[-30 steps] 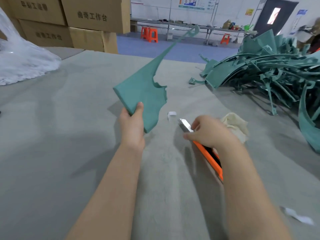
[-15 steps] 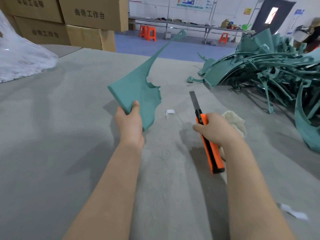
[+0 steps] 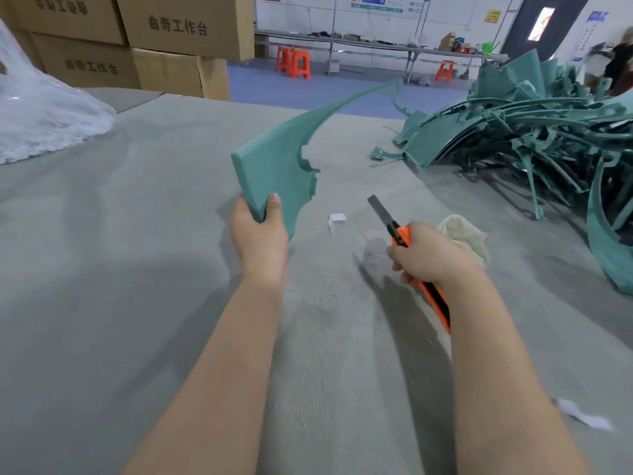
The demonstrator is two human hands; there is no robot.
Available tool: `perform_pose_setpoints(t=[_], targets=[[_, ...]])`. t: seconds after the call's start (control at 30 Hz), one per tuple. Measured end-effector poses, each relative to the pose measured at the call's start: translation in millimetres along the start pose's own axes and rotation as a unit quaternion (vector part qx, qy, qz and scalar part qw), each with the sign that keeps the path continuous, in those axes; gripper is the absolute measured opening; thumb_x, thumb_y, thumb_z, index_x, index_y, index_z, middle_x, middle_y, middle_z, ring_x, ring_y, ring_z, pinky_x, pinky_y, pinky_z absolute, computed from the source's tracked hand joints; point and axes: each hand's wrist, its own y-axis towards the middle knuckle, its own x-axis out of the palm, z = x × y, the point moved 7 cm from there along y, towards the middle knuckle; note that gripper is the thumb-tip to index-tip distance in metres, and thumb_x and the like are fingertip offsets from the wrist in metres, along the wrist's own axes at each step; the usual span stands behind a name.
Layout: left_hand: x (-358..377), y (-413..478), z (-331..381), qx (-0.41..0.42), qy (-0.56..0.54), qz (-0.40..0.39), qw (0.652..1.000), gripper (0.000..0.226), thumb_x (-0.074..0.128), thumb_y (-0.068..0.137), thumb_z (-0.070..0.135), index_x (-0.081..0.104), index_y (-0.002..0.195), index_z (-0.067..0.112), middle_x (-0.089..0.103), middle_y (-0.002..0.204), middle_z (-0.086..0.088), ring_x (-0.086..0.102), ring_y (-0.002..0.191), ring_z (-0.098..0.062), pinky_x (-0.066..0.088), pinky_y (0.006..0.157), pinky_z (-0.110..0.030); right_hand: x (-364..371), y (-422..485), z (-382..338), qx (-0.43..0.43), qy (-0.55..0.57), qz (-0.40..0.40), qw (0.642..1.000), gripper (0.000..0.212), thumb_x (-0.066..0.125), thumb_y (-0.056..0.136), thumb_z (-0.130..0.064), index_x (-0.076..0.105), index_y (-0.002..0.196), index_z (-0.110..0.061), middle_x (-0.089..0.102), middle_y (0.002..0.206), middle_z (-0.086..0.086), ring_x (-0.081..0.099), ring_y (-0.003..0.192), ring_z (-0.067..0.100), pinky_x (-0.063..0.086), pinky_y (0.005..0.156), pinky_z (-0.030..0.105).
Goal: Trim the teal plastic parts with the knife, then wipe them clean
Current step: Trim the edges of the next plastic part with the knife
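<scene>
My left hand (image 3: 260,240) grips the wide lower end of a teal plastic part (image 3: 282,162) and holds it up above the table. The part has a jagged right edge and narrows into a long curved strip running up and to the right. My right hand (image 3: 428,257) grips an orange utility knife (image 3: 400,234) with its blade out, pointing up and left, a short way right of the part and apart from it. A cream cloth (image 3: 467,234) lies on the table just behind my right hand.
A large heap of teal parts (image 3: 534,132) covers the table's right side. A grey felt-like cover lies over the table (image 3: 120,269). White paper scraps (image 3: 337,219) lie near the knife, another scrap (image 3: 582,414) at lower right. Clear plastic wrap (image 3: 37,111) and cardboard boxes (image 3: 178,32) stand at left.
My right hand turned the knife so the blade came up and pointed forward, then drew a little back. The teal part tilted so its long strip leans further right.
</scene>
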Motion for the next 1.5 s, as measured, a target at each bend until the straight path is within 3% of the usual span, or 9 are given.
perform_pose_setpoints(t=[0.17,0.27,0.53,0.67,0.8,0.9,1.07,1.2,1.5], targets=[[2,0,10,0.044,0.065,-0.025,0.997,0.011,0.054,0.095,0.013,0.054,0.089,0.022,0.057,0.080,0.012,0.054,0.074,-0.006,0.044,0.073,-0.023,-33,-5,-7,-0.080,0.301,0.210,0.927,0.014,0.055,0.092,-0.014,0.058,0.104,-0.008,0.068,0.070,0.003,0.055,0.042,0.010,0.049,0.050,0.027],[3,0,22,0.077,0.095,-0.059,0.991,0.007,0.056,0.089,0.012,0.057,0.084,0.017,0.056,0.075,0.006,0.050,0.072,-0.012,0.043,0.071,-0.028,-40,-12,-8,-0.097,0.406,0.228,0.880,0.013,0.059,0.091,-0.015,0.059,0.102,-0.019,0.070,0.066,-0.001,0.052,0.042,0.012,0.044,0.046,0.022],[2,-9,56,0.167,0.154,-0.076,0.971,0.014,0.051,0.067,0.026,0.039,0.061,0.024,0.039,0.052,0.014,0.035,0.057,-0.012,0.033,0.056,-0.030,-33,-11,-12,-0.114,0.303,0.173,0.930,0.015,0.064,0.090,-0.029,0.058,0.094,-0.015,0.074,0.078,0.001,0.048,0.041,0.010,0.042,0.048,0.026],[-6,-14,63,0.240,0.160,0.015,0.957,0.017,0.058,0.079,0.021,0.060,0.095,0.015,0.059,0.096,0.000,0.056,0.097,-0.023,0.043,0.094,-0.044,-33,-11,-12,-0.097,0.310,0.208,0.923,0.022,0.059,0.093,-0.033,0.055,0.082,-0.015,0.072,0.065,-0.005,0.048,0.038,0.009,0.041,0.049,0.025],[-4,1,21,0.008,0.067,-0.015,0.998,0.060,0.062,0.092,0.031,0.033,0.143,0.016,0.031,0.145,-0.001,0.040,0.131,-0.016,0.035,0.104,-0.024,-35,-11,-12,-0.102,0.320,0.230,0.913,0.019,0.062,0.091,-0.032,0.057,0.077,-0.020,0.070,0.060,-0.002,0.051,0.041,0.011,0.044,0.055,0.031],[0,2,12,0.036,0.143,-0.044,0.988,0.069,0.068,0.087,0.021,0.031,0.145,0.014,0.027,0.148,-0.006,0.037,0.134,-0.020,0.031,0.111,-0.029,-35,-9,-12,-0.106,0.303,0.231,0.918,0.017,0.064,0.090,-0.029,0.058,0.076,-0.021,0.068,0.057,-0.004,0.051,0.039,0.009,0.044,0.056,0.031],[15,-3,18,0.138,0.229,-0.113,0.957,0.020,0.071,0.083,0.016,0.068,0.103,0.018,0.063,0.119,-0.002,0.055,0.116,-0.015,0.039,0.104,-0.033,-34,-8,-11,-0.109,0.299,0.218,0.922,0.013,0.062,0.091,-0.025,0.059,0.079,-0.021,0.068,0.057,-0.004,0.050,0.039,0.009,0.042,0.052,0.028],[20,-7,13,0.114,0.224,-0.164,0.954,0.009,0.066,0.089,0.020,0.065,0.082,0.025,0.058,0.068,0.014,0.050,0.064,0.001,0.039,0.061,-0.012,-34,-9,-7,-0.092,0.380,0.213,0.895,0.010,0.060,0.094,-0.029,0.059,0.095,-0.019,0.071,0.070,0.002,0.051,0.040,0.010,0.043,0.045,0.023],[5,-3,28,0.103,0.180,-0.075,0.975,0.016,0.069,0.086,0.025,0.056,0.082,0.016,0.053,0.069,0.006,0.049,0.066,-0.016,0.039,0.058,-0.023,-38,-13,-15,-0.127,0.473,0.215,0.845,0.024,0.038,0.103,-0.027,0.031,0.125,-0.025,0.056,0.087,0.007,0.058,0.043,0.014,0.052,0.047,0.027]])
